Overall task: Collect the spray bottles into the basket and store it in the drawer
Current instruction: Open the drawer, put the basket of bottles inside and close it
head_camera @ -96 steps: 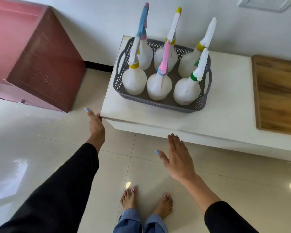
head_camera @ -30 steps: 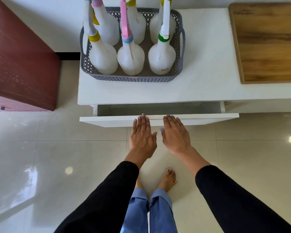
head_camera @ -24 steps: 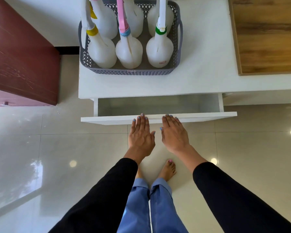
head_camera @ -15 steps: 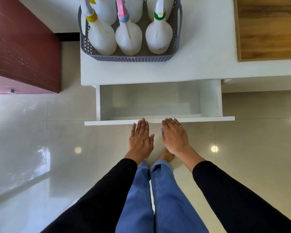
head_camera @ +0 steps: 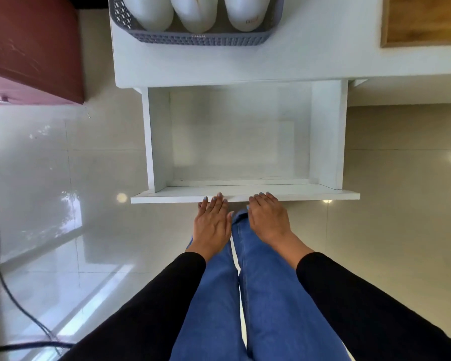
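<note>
My left hand (head_camera: 212, 225) and right hand (head_camera: 267, 219) lie side by side, palms down, fingertips hooked over the top edge of the drawer front (head_camera: 245, 197); the fingers are flat and loosely spread, not clenched, gripping nothing but that edge, and whether they curl under it I cannot tell from above. Just beyond my fingertips the drawer (head_camera: 326, 136) stands pulled well out from under the white table (head_camera: 310, 58), its floor bare and pale, nothing lying in it. Up on the tabletop, near its left end and directly behind the open drawer, sits the grey basket (head_camera: 193, 39) with the spray bottles (head_camera: 194, 15) standing upright inside; only the round white bodies of the front three show, their nozzles cut off by the top of the view. To the right lies a wooden board (head_camera: 425, 22), well apart from the basket, and a dark red cabinet (head_camera: 34, 45) stands on the floor to the left. I judge the collecting done, since no bottle shows loose on the table, and the drawer looks open far enough to take the basket. What is left, as I see it: let go of the front, lift the basket by its sides, lower it in level so no bottle tips, and push the drawer shut.
</note>
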